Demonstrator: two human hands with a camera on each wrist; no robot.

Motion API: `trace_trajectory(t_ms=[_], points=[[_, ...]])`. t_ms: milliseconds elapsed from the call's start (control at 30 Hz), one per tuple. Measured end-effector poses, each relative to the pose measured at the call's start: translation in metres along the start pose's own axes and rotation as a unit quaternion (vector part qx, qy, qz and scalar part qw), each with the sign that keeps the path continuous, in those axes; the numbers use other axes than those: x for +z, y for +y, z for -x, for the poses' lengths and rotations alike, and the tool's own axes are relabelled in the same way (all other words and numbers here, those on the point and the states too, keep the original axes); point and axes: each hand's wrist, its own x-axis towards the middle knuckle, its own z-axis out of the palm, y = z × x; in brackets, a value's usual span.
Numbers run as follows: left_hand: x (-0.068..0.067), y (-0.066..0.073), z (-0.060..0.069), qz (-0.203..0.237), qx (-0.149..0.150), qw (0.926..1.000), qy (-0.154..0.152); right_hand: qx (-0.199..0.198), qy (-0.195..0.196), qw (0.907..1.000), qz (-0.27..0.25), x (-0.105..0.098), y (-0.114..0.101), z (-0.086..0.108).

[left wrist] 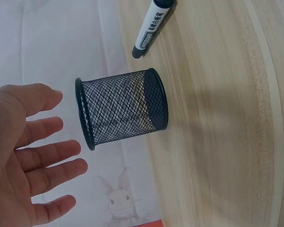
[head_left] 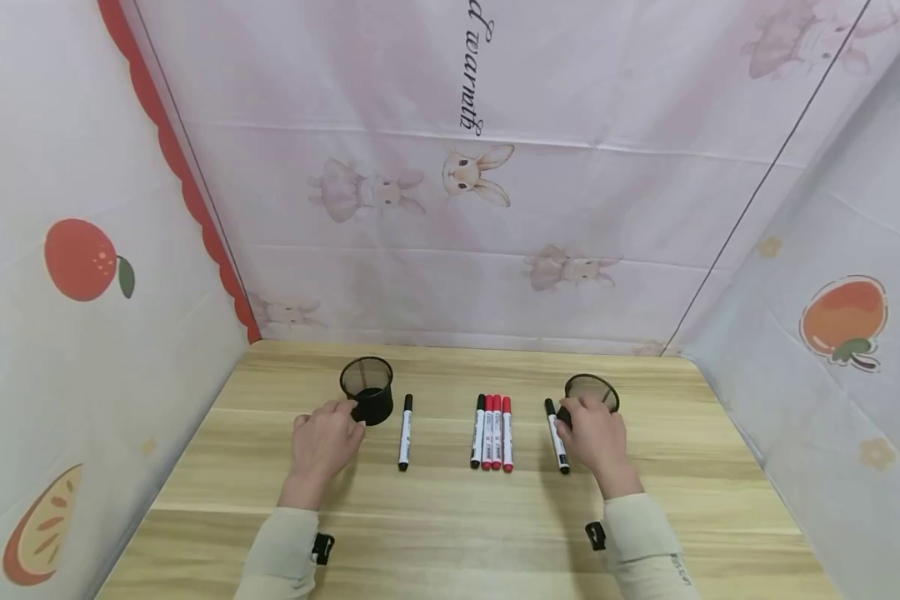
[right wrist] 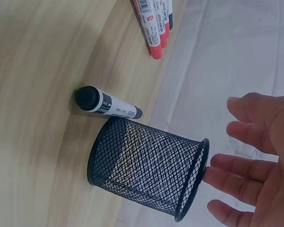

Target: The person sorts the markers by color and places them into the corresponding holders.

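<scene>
Two black mesh cups stand upright on the wooden table. Beside the left cup [head_left: 367,392] [left wrist: 123,109] is my left hand [head_left: 324,446] [left wrist: 38,151], fingers spread and loosely bent, holding nothing; the left wrist view shows a gap to the rim. My right hand [head_left: 596,433] [right wrist: 251,165] is at the right cup [head_left: 592,390] [right wrist: 149,165], its fingers relaxed near the rim; whether they touch it I cannot tell. A black-capped marker [head_left: 406,433] [left wrist: 150,28] lies right of the left cup, another black marker [head_left: 557,436] [right wrist: 111,105] left of the right cup.
Between the cups lie a black marker [head_left: 477,432] and several red markers [head_left: 497,433] side by side, parallel. The wooden table [head_left: 450,533] ends at a printed cloth backdrop [head_left: 420,292], with cloth walls on both sides.
</scene>
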Motion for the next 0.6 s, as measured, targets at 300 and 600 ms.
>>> trace_trajectory(t_ms=[300, 600], points=[[-0.006, -0.003, 0.002, 0.019, -0.001, 0.9998, -0.011, 0.019, -0.017, 0.9996, -0.011, -0.003, -0.009, 0.002], [-0.002, -0.007, 0.007, 0.099, -0.033, 0.9943, 0.021, 0.021, -0.014, 0.9983, -0.053, 0.003, -0.027, 0.011]])
